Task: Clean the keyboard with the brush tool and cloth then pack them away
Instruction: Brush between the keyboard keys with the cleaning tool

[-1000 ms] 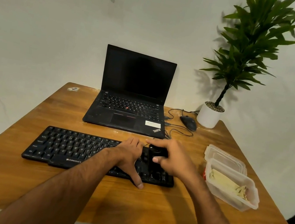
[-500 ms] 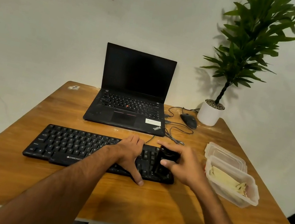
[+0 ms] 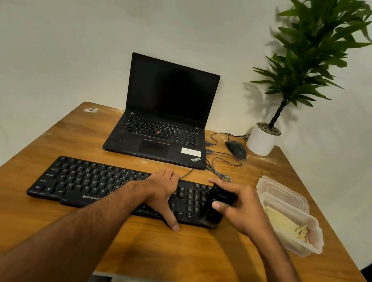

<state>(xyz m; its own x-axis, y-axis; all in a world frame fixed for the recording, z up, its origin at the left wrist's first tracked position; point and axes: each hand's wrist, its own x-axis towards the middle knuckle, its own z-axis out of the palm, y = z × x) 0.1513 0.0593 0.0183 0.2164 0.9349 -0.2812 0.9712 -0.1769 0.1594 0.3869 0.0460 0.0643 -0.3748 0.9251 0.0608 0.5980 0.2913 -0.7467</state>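
Keyboard (image 3: 98, 182) lies lower centre of the frame on the wooden surface (image 3: 185, 252), long side across. Left hand (image 3: 161, 191) rests flat on its keys right of the middle, fingers straight, thumb reaching over the near edge onto the wood. Right hand (image 3: 240, 207) grips a black brush tool (image 3: 217, 203), fingers and thumb curled round it, its lower end down on the keyboard's right end.

Right of the frame: a clear plastic box (image 3: 298, 231), open, just beside the right hand. Inside it a crumpled yellowish cloth (image 3: 287, 224). Its lid (image 3: 278, 188) lies behind, touching the box.

Upper centre: open laptop (image 3: 162, 121), screen dark. Right of it a mouse (image 3: 235, 149) and a potted plant (image 3: 299, 69).
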